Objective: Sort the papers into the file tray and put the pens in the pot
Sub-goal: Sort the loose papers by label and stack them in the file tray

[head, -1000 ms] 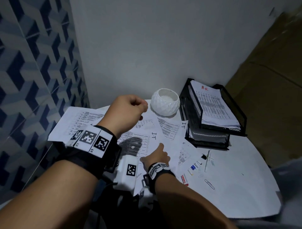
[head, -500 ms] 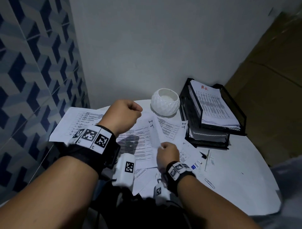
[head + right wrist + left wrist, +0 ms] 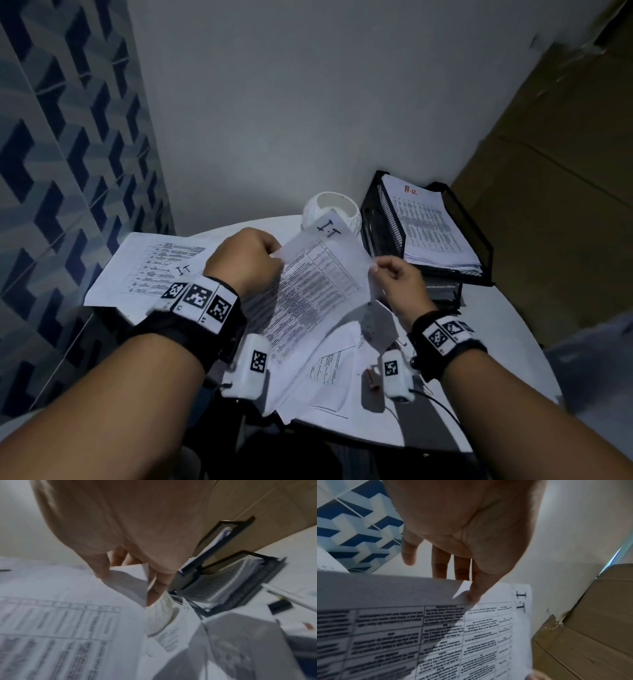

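The left hand (image 3: pixel 245 262) pinches the left edge of a sheet (image 3: pixel 315 284), thumb on top and fingers curled beneath; the right hand (image 3: pixel 399 286) pinches its right edge the same way. The sheet is lifted clear of the table (image 3: pixel 496 342), tilted, printed with a dense table of text and hand-marked "I.T" at its far corner. Under it loose papers (image 3: pixel 329 370) lie scattered over the table's near and left parts. A white pot (image 3: pixel 346 212) stands at the far edge, just left of the black two-tier mesh tray (image 3: pixel 479 240), both tiers stacked with papers, the top one marked "H.R". What seems a pen (image 3: pixel 283 593) lies near the tray's front.
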A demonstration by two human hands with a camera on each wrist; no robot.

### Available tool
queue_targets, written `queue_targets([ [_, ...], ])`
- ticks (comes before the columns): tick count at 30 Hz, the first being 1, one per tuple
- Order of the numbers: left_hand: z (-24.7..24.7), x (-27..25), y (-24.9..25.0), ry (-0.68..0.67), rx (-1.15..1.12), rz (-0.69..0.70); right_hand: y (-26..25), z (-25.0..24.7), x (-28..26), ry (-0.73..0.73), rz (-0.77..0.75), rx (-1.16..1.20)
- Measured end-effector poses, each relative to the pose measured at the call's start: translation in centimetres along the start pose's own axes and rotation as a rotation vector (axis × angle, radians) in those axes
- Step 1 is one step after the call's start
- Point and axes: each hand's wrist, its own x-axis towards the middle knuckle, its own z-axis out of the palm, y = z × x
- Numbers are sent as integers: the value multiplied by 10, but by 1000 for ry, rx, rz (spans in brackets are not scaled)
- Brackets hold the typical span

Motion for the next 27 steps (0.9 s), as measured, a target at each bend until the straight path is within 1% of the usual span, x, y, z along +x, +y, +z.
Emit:
queue_targets([
  [1, -2, 0, -1, 19, 8, 4, 13, 3, 7, 33, 78, -13],
  [3, -8, 1, -4, 56, 15, 0, 44, 10, 18, 93, 218, -122],
  [5, -13, 2, -6, 77, 9, -3, 69, 17, 20, 77, 298, -320],
  [9, -14, 4, -9, 103, -3, 1, 91, 42, 13, -81, 322, -756],
  [12, -13, 8, -11, 103, 2, 1, 89, 57, 14, -107, 293, -1033],
  [14, -13, 10, -12, 99, 11, 7, 90, 62, 16, -105, 329, -1105],
  [18, -12, 12, -13, 101, 28, 32, 88, 61, 23, -139, 382, -1103],
  [21, -11, 12, -11, 102, 31, 36, 89, 55, 22, -140, 338, -1060],
  [25, -13, 12, -11, 97, -15, 33, 79, 46, 10, 15, 219, -799],
  [27, -16, 13, -11, 107, -81, 28, 56, 37, 7, 51, 134, -607],
])
